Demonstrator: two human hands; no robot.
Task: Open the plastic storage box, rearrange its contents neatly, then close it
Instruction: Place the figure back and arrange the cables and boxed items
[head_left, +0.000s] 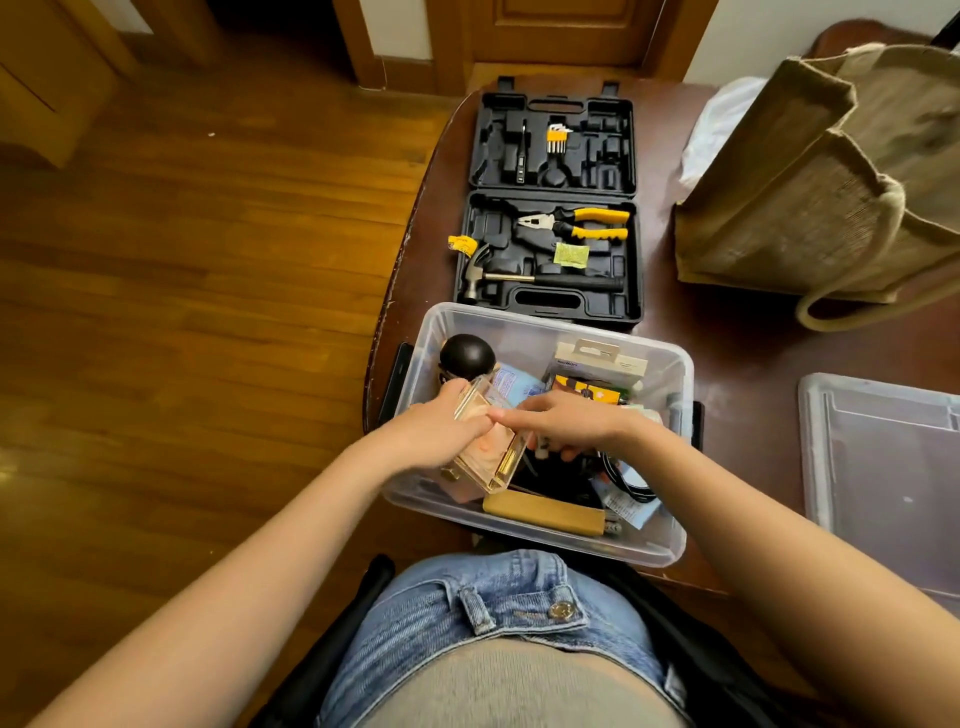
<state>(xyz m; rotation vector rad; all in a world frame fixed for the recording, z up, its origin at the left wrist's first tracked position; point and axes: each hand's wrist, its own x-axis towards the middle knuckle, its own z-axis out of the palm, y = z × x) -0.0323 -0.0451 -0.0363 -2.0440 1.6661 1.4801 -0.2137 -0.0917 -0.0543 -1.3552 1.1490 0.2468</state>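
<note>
The clear plastic storage box (670, 545) stands open on the dark table in front of me. Its lid (883, 467) lies flat at the right. Inside the box my left hand (441, 431) grips a small clear case (488, 462) with brass hinges. My right hand (571, 421) reaches in beside it, forefinger laid across the case's top, the other fingers curled down among black cables (623, 480). A black ball (467, 358), a packaged item with a hang tab (597, 364), blue paper packets (514, 384) and a wooden block (545, 512) lie in the box too.
An open black tool case (550, 208) with pliers, a hammer and hex keys sits just beyond the box. A jute bag (831, 171) stands at the far right with white plastic behind it. The table's left edge drops to wooden floor.
</note>
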